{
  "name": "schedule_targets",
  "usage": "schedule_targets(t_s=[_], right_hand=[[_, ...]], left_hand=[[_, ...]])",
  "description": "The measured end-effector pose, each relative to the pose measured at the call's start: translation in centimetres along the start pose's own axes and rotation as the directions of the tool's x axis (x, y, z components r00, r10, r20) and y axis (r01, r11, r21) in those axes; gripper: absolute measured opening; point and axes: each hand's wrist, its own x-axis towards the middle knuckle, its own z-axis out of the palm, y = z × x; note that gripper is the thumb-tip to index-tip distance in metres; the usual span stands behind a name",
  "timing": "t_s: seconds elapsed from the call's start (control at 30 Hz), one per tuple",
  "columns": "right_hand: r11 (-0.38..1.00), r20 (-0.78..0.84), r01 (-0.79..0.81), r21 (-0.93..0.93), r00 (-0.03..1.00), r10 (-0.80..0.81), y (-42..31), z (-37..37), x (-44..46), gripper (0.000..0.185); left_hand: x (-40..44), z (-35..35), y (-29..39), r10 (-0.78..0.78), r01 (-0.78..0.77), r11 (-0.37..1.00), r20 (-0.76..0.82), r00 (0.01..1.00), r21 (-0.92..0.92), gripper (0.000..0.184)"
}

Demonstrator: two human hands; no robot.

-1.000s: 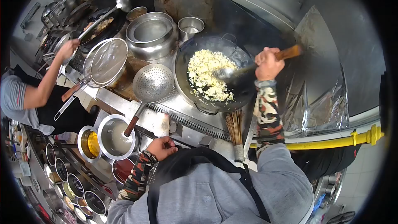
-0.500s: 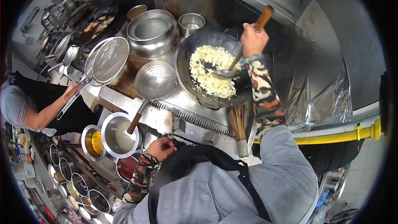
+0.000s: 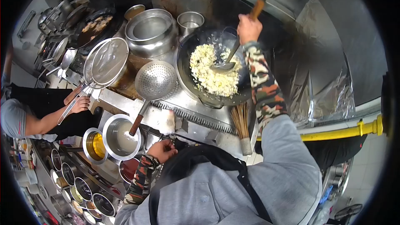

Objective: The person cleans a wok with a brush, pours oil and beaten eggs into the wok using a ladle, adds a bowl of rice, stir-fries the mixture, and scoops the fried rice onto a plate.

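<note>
My right hand is wrapped round the wooden handle of a metal ladle. The ladle's bowl rests among pale yellow and white chopped food in a dark wok. Near the front edge of the stove, my left hand is closed, its fingers curled beside a black cloth; what it holds, if anything, is hidden. A perforated strainer lies left of the wok, and a bundled-stick brush lies in front of it.
At the left, a co-worker's hand is by the handles of mesh strainers. Steel pots stand behind the strainer. A pot of cloudy liquid and one of yellow liquid are near my left hand. A yellow pipe runs at the right.
My right hand has moved left and up with the ladle, which now stands steeper in the wok. The food has shifted. The co-worker's hand has come down from a ladle at the far wok.
</note>
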Motion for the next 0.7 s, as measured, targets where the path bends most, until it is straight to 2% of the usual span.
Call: schedule_targets(t_s=[0.03, 0.07, 0.13, 0.17, 0.2, 0.23, 0.3, 0.33, 0.37, 0.43, 0.47, 0.5, 0.57, 0.63, 0.7], right_hand=[[0.984, 0.056, -0.121, 0.135, 0.992, 0.114, -3.2, 0.2, -0.7, 0.018], [0.958, 0.018, -0.110, 0.263, 0.994, 0.109, -5.0, 0.3, -1.9, 0.018], [0.890, -0.085, -0.070, 0.450, 0.989, 0.120, -5.4, -0.1, -4.4, 0.020], [0.915, -0.117, -0.067, 0.397, 0.986, 0.123, -4.0, 0.2, -5.7, 0.020], [0.919, -0.067, -0.143, 0.368, 0.981, 0.180, -3.0, -0.1, -5.9, 0.021], [0.917, -0.019, -0.215, 0.336, 0.972, 0.235, -2.7, -0.3, -5.6, 0.022], [0.872, 0.089, -0.329, 0.363, 0.944, 0.319, -6.4, -1.6, -3.7, 0.018], [0.866, 0.106, -0.325, 0.379, 0.945, 0.309, -9.0, -2.0, -3.9, 0.019], [0.852, 0.192, -0.320, 0.413, 0.946, 0.262, -10.7, -2.9, -4.6, 0.020], [0.879, 0.141, -0.277, 0.388, 0.960, 0.241, -11.5, -3.2, -7.7, 0.023], [0.873, 0.178, -0.347, 0.342, 0.936, 0.302, -9.9, -2.9, -9.4, 0.025], [0.877, 0.277, -0.344, 0.334, 0.926, 0.257, -7.8, -3.6, -9.3, 0.024], [0.925, 0.290, -0.353, 0.144, 0.908, 0.301, -8.7, -4.5, -7.0, 0.024], [0.958, 0.278, -0.272, 0.095, 0.931, 0.237, -11.8, -5.6, -6.4, 0.021], [0.994, 0.253, -0.109, 0.023, 0.962, 0.100, -11.3, -6.6, -7.1, 0.020]], left_hand=[[-0.1, -0.2, 0.2, 0.011, -0.011, 1.000, -0.004, 1.000, 0.004, 0.015], [0.4, -0.1, -0.6, 0.014, -0.014, 0.999, -0.005, 1.000, -0.048, 0.017], [1.5, -0.4, -1.3, 0.013, -0.013, 1.000, -0.016, 1.000, 0.000, 0.020], [1.6, -0.4, -1.2, -0.002, 0.003, 0.999, -0.028, 1.000, 0.050, 0.023], [2.0, -0.6, -1.0, -0.005, 0.005, 0.992, 0.001, 1.000, 0.124, 0.023], [2.2, -0.5, -1.3, -0.005, 0.004, 0.992, 0.010, 1.000, 0.127, 0.023], [2.9, -0.3, -2.1, 0.043, -0.044, 0.999, 0.042, 0.998, 0.026, 0.023], [3.1, -0.3, -2.1, 0.070, -0.071, 0.997, 0.044, 0.997, 0.029, 0.023], [3.5, -0.4, -2.1, 0.077, -0.078, 0.997, 0.040, 0.996, 0.026, 0.023], [3.8, -0.2, -2.2, 0.050, -0.053, 0.993, 0.037, 0.998, 0.108, 0.024], [3.6, -0.1, -1.4, 0.048, -0.053, 0.992, 0.051, 0.998, 0.113, 0.024], [3.6, -0.2, -0.4, 0.058, -0.065, 0.980, 0.045, 0.997, 0.186, 0.025], [3.4, -0.2, 0.3, 0.072, -0.079, 0.963, 0.035, 0.997, 0.258, 0.025], [3.5, -0.7, 0.4, 0.139, -0.133, 0.958, -0.006, 0.990, 0.252, 0.026], [4.3, -1.6, 1.9, 0.181, -0.161, 0.941, -0.040, 0.983, 0.298, 0.026]])
